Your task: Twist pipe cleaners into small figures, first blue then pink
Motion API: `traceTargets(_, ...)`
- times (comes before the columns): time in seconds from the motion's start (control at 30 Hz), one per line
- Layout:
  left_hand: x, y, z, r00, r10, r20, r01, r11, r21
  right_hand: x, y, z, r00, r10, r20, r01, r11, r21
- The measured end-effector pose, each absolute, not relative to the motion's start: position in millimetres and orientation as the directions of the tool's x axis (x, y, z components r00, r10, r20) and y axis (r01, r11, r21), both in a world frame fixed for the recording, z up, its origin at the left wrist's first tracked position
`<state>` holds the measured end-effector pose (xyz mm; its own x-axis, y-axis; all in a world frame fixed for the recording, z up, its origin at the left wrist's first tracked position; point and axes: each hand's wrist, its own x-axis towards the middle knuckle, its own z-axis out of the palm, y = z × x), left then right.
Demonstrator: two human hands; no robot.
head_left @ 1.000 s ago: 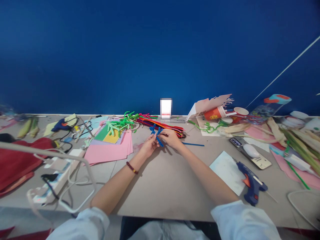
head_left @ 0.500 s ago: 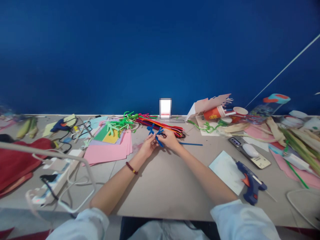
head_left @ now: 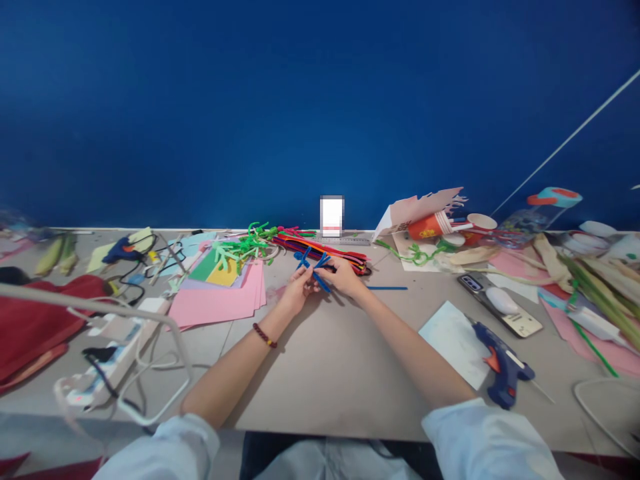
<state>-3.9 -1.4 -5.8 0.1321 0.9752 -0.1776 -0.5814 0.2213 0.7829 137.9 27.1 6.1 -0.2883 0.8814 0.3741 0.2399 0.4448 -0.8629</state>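
Left hand (head_left: 299, 288) has the fingers curled in, thumb and fingertips closed on the blue pipe cleaner shape (head_left: 323, 284); no real gap there. Right hand (head_left: 343, 275) is pinched onto the same shape from the other side, finger pads mostly hidden behind the strands. Shape is up between the two hands, just over the counter (head_left: 325, 373), prongs sticking out above and below the grip. Change vs half a second ago: the lower prong now points further out to the right and the upper right one leans over more; hands barely moved. Reads to me as a small turn or bend made at the fingertips, so still shaping, neither grip let go. Can't tell whether the strands are locked together at the crossing; too small. Next out: loose blue strip (head_left: 387, 288) lying by the right wrist, bundle of coloured pipe cleaners (head_left: 345, 255) right behind the hands, ruler (head_left: 356, 241) past that. Left of it, green pipe cleaners (head_left: 250, 245) on coloured sheets, pink paper (head_left: 215, 308) nearer. Further right: pale blue sheet (head_left: 450, 347), glue gun (head_left: 503, 363) beside it, phone (head_left: 525, 322) beyond. Far left: power strip (head_left: 117, 353), red cloth (head_left: 45, 327).
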Motion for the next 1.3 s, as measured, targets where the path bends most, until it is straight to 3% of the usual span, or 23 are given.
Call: traceTargets(1.3, -1.5, -3.3, -1.5, 0.084, 0.977, -0.194, -0.534, 0.209, 0.819, 137.8, 27.3, 7.1, -0.300, 0.876, 0.378, 0.134, 0.431, -0.892)
